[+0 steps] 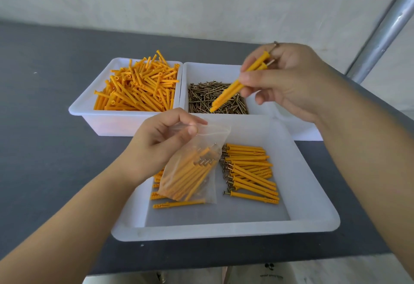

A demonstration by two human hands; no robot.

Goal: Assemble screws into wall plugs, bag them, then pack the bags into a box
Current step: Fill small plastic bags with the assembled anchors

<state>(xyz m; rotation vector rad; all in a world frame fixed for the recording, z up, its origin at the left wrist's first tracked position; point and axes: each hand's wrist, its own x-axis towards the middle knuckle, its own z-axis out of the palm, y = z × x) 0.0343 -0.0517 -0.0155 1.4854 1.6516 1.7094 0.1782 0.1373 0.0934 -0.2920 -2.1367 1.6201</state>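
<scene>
While left fingers (179, 124) pinch the bag (190, 167), right fingers (248, 79) grip plugs (235, 86).

- In my left hand (156, 147) I pinch the top edge of a clear plastic bag (192, 169); it hangs tilted over the near tray, stuffed with orange plugs, screw heads pointing up toward the mouth.
- My right hand (284, 82) grips a small bundle of assembled plugs (233, 86), slanting down-left above the screws, screw heads poking out by my fingers.
- More assembled plugs (251, 173) lie in the near tray, heads to the left, just right of the bag.
- Loose orange wall plugs (139, 86) fill the far left tray in a heap.
- Brassy screws (201, 97) pile up in the far right tray.
</scene>
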